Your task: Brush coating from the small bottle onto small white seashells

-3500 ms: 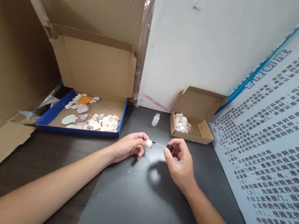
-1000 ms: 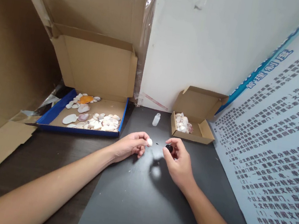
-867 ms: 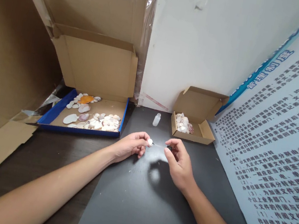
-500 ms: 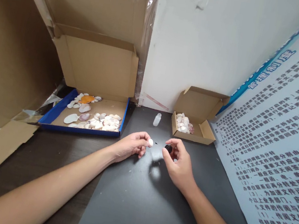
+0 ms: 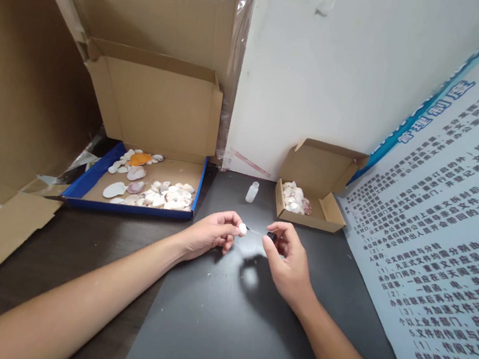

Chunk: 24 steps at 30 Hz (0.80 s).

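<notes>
White is the small seashell (image 5: 243, 228) which I see pinched between thumb and forefinger of the person's left hand (image 5: 209, 234); the other fingers of this hand are curled loosely below. The right hand (image 5: 289, 261) is half closed, and its thumb and fingers grip a black cap (image 5: 272, 236). From this cap a thin, pale stem (image 5: 257, 232) goes toward the seashell, with a dark tip (image 5: 248, 228) at its end; whether the tip touches the shell, I cannot tell from here. Both hands are above the dark surface (image 5: 204, 333). Behind them, between two open boxes, stands a small uncapped bottle (image 5: 252, 194), whitish in its lower part. The blue-walled box (image 5: 128, 209) on the left carries many shells, one of them orange (image 5: 139, 159). In the smaller cardboard box (image 5: 310, 221) on the right, more shells (image 5: 295, 199) are heaped at its left side.
</notes>
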Motion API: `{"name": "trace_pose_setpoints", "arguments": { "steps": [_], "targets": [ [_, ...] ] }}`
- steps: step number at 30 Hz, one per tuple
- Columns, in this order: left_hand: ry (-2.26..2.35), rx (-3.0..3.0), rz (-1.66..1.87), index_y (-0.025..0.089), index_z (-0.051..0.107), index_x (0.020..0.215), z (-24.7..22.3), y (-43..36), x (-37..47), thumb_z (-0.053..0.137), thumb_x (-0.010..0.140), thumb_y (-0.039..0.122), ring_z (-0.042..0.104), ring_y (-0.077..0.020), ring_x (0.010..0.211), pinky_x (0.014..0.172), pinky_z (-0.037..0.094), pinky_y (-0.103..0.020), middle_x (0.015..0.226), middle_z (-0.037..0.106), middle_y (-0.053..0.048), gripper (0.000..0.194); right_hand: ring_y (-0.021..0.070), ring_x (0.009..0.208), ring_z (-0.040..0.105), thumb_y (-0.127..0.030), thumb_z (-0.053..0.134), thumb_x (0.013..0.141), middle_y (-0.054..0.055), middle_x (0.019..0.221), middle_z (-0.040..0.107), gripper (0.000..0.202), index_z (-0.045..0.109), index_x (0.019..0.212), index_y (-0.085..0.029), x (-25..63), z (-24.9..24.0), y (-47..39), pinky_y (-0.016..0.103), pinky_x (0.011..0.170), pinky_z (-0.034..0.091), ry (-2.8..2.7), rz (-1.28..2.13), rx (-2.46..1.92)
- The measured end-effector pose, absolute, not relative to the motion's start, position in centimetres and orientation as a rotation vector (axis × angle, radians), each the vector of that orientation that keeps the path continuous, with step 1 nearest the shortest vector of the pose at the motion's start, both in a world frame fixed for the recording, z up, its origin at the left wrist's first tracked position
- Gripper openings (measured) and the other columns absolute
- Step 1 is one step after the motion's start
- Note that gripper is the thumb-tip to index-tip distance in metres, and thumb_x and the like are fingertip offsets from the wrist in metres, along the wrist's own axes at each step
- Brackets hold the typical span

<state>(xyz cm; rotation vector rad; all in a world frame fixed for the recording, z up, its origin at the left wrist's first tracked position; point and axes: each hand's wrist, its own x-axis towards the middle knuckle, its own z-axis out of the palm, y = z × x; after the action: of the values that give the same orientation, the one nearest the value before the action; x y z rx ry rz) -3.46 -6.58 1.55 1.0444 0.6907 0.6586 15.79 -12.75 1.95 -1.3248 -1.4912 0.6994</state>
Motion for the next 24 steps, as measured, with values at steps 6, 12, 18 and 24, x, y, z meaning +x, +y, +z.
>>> {"name": "trace_pose_setpoints", "arguments": {
  "steps": [6, 12, 18, 24],
  "targets": [
    [0.703, 1.045, 0.658, 0.017, 0.057, 0.085, 1.69, -6.62, -3.44, 0.075, 0.074, 0.031, 0.049, -0.0065, 0.053, 0.051, 0.039, -0.022, 0.067, 0.052, 0.005, 0.025, 0.0123, 0.056, 0.043, -0.032, 0.055, 0.087, -0.005, 0.068, 0.045, 0.013, 0.053, 0.097, -0.022, 15.69, 1.98, -12.80, 0.025, 0.054, 0.037, -1.517, 0.697, -1.300],
    [0.710, 1.041, 0.655, 0.016, 0.059, 0.086, 1.63, -6.59, -3.41, 0.076, 0.074, 0.032, 0.048, -0.0057, 0.053, 0.050, 0.039, -0.022, 0.071, 0.054, 0.003, 0.027, 0.0118, 0.056, 0.043, -0.032, 0.054, 0.089, -0.005, 0.069, 0.045, 0.013, 0.053, 0.097, -0.022, 15.67, 1.99, -12.84, 0.025, 0.053, 0.038, -1.501, 0.695, -1.305],
    [0.717, 1.038, 0.657, 0.016, 0.059, 0.085, 1.65, -6.63, -3.40, 0.076, 0.073, 0.034, 0.048, -0.0065, 0.053, 0.051, 0.039, -0.022, 0.067, 0.053, 0.004, 0.028, 0.0115, 0.053, 0.041, -0.030, 0.061, 0.083, -0.006, 0.065, 0.043, 0.016, 0.052, 0.095, -0.022, 15.57, 2.09, -12.83, 0.025, 0.051, 0.036, -1.476, 0.643, -1.352],
    [0.714, 1.040, 0.654, 0.016, 0.058, 0.085, 1.70, -6.68, -3.41, 0.076, 0.074, 0.033, 0.047, -0.0064, 0.053, 0.051, 0.039, -0.022, 0.066, 0.052, 0.004, 0.027, 0.0116, 0.055, 0.042, -0.031, 0.056, 0.087, -0.005, 0.070, 0.045, 0.015, 0.052, 0.098, -0.022, 15.67, 1.92, -12.78, 0.025, 0.052, 0.037, -1.487, 0.696, -1.307]
  ]
}}
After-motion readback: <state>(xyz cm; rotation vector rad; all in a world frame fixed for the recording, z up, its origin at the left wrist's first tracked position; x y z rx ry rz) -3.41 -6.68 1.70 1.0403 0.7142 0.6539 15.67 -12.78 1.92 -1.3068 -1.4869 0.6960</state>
